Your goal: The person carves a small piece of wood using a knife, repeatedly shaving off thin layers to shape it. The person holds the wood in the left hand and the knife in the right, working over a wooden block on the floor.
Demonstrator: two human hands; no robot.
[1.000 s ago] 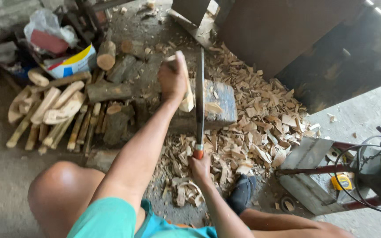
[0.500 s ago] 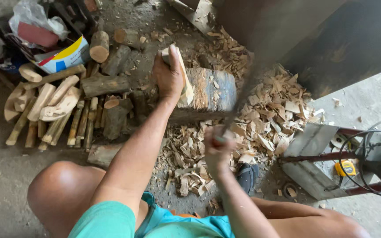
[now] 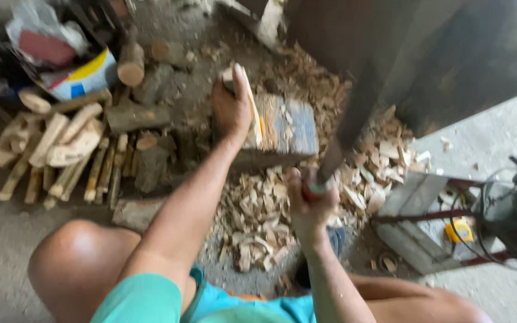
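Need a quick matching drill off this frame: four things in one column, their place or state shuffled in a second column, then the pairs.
Things:
1. left hand
2. right hand
3. chopping block
4. split sticks

Places or states:
A. stacked on the ground at the left
B. grips the handle of the raised blade
C. ringed by wood chips
D. holds a pale wood piece upright on the block

Pairs: 1-D, 2-B, 3-C, 4-A

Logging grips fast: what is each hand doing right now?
Left hand: closed on a wood piece, upright on the block.
Right hand: closed on the blade, raised, blurred.
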